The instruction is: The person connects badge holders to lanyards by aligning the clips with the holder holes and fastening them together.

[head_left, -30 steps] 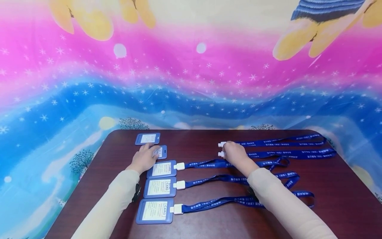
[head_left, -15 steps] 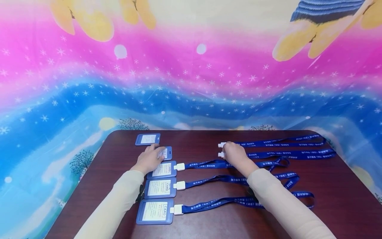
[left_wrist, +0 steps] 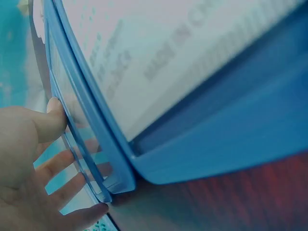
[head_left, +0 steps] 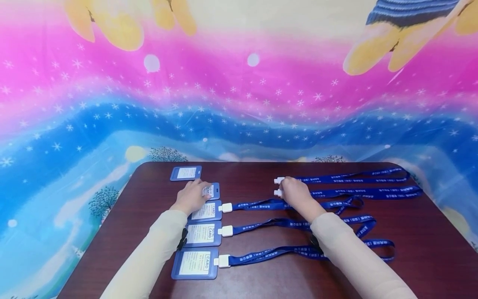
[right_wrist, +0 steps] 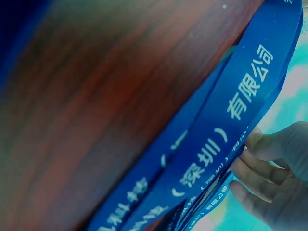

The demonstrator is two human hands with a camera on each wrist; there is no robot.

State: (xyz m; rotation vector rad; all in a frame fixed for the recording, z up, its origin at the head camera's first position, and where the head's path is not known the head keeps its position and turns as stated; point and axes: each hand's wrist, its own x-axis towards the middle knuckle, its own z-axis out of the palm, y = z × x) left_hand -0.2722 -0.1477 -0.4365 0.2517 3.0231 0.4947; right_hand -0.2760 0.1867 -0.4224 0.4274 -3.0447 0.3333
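Note:
My left hand (head_left: pixel 193 195) holds a blue badge holder (head_left: pixel 214 190) by its edges, thumb on the near side and fingers over the far side. The holder lies flat, its slotted end facing right and its left part hidden under the hand. In the left wrist view the thumb and spread fingers lie about the holder's frame (left_wrist: pixel 86 120). My right hand (head_left: pixel 296 193) pinches a blue lanyard (head_left: pixel 373 192) just behind its white clip (head_left: pixel 278 192). Printed strap (right_wrist: pixel 240 106) runs past the thumb and fingers in the right wrist view.
One loose badge holder (head_left: pixel 186 173) lies at the back left. Another lanyard (head_left: pixel 351 179) lies behind my right hand. Nearer me, three badge holders joined to lanyards lie in rows, the closest holder (head_left: pixel 195 263) in front. A patterned cloth (head_left: pixel 239 104) hangs behind the table (head_left: pixel 239 176).
My left hand has slid the badge holder to the right across the table, nearer the clips. The right hand has stayed in place on the lanyard.

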